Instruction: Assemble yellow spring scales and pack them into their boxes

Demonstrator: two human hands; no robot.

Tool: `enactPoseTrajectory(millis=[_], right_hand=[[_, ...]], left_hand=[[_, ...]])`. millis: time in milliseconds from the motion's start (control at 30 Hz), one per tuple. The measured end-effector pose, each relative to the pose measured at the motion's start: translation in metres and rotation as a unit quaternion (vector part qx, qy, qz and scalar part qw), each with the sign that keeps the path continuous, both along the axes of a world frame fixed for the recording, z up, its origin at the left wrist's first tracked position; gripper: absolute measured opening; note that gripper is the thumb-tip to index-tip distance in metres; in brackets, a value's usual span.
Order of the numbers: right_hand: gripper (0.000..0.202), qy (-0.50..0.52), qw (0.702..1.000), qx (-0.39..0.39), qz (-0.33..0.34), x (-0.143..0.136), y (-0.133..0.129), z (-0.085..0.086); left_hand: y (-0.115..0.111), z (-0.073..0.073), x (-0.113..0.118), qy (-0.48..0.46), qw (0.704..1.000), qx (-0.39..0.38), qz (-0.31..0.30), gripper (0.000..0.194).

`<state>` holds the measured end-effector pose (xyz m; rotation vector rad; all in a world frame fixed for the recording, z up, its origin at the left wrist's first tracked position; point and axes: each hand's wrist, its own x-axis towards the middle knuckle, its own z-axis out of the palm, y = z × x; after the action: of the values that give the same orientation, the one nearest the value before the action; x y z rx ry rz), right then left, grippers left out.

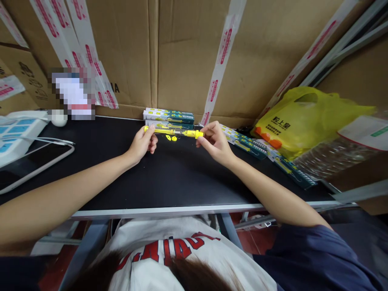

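Observation:
A slim yellow tube with a clear, dark-looking middle section (178, 132) is held level above the black table (182, 173). My left hand (141, 144) is closed round its left end. On the right end, a yellow tip, the thumb and fingers of my right hand (216, 141) are pinched. Just behind and below the tube lie small yellow pieces (171, 138). Beyond them, against the cardboard, long printed boxes (168, 116) are stacked, bearing a picture of a similar yellow item.
More of these boxes (248, 144) run down the right side, beside a yellow plastic bag (303, 117) and clear ribbed plastic (336, 157). At left are a white power strip (33, 121), cables, a dark-screened device (33, 167) and a white ball (59, 118). Cardboard (184, 60) walls the back.

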<state>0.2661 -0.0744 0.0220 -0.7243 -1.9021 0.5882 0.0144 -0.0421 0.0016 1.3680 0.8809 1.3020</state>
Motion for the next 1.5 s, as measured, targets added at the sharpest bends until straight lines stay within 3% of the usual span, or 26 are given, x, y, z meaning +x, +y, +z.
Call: enactPoseTrajectory(millis=[167, 300, 567, 833, 1000, 1300, 1500], right_hand=[[0.033, -0.003, 1.0, -0.012, 0.014, 0.001, 0.001, -0.001], [0.029, 0.02, 0.999, -0.019, 0.029, 0.002, 0.004, -0.003], [0.036, 0.038, 0.993, -0.089, 0.064, 0.001, 0.016, -0.014], [0.034, 0.024, 0.991, -0.109, 0.074, -0.008, 0.009, -0.023], [0.034, 0.019, 0.992, -0.099, 0.073, -0.011, 0.002, -0.016], [0.037, 0.081, 0.989, -0.103, 0.065, -0.009, 0.002, 0.022], [0.038, 0.108, 0.987, -0.11, 0.039, -0.002, 0.01, 0.025]], left_hand=[[-0.001, 0.0, -0.001, 0.01, 1.0, 0.009, 0.011, 0.033], [0.004, 0.001, -0.007, 0.077, 0.994, 0.051, 0.053, 0.032], [0.012, 0.002, -0.017, 0.219, 0.95, 0.18, 0.13, 0.023], [-0.005, -0.002, -0.007, 0.364, 0.893, 0.26, 0.04, 0.031], [-0.017, -0.002, 0.003, 0.402, 0.864, 0.302, -0.018, 0.032], [-0.018, 0.004, 0.032, 0.237, 0.931, 0.262, -0.095, 0.035], [-0.013, 0.005, 0.066, 0.182, 0.939, 0.286, -0.057, 0.032]])
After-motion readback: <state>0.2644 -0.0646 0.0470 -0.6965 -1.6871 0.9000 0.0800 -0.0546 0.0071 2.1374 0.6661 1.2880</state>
